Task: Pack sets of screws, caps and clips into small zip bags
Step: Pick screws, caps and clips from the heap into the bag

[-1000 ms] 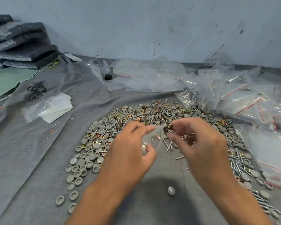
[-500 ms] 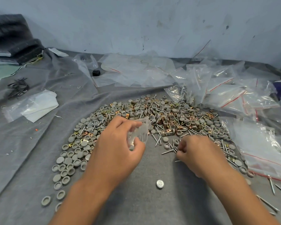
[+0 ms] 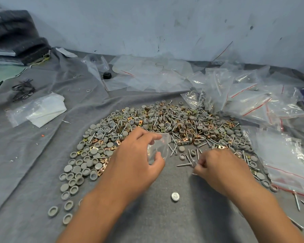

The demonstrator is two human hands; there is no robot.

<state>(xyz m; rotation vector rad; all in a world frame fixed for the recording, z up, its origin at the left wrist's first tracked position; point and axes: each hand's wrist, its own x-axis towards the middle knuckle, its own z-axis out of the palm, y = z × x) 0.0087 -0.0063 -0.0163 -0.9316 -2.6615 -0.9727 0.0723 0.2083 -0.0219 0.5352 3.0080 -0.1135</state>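
Since half a second ago little has shifted: my right hand (image 3: 218, 165) has stayed low on the cloth (image 3: 33, 155) at the near edge of the pile (image 3: 165, 123), and my left hand (image 3: 135, 158) still holds the bag (image 3: 159, 146) up just beside it. A second ago both hands were raised together at the bag's mouth; now they are apart. The left hand pinches the bag between thumb below and forefinger above, so it is closed on it. The bag is clear and crumpled, its long axis running roughly from the near side toward the far side of the cloth, tilted a little right, with the upper end over the pile's near rim; I cannot tell which end is the mouth. The right hand is curled with fingertips pressed together on a screw (image 3: 193, 173); only a short bit of it shows, pointing left. Another screw (image 3: 183, 165) lies flat just left of those fingers, long axis left to right. A lone white cap (image 3: 175, 196) sits on bare cloth near the front edge, between my forearms. Zip bags (image 3: 253, 102) are heaped toward the right edge and far-right corner.
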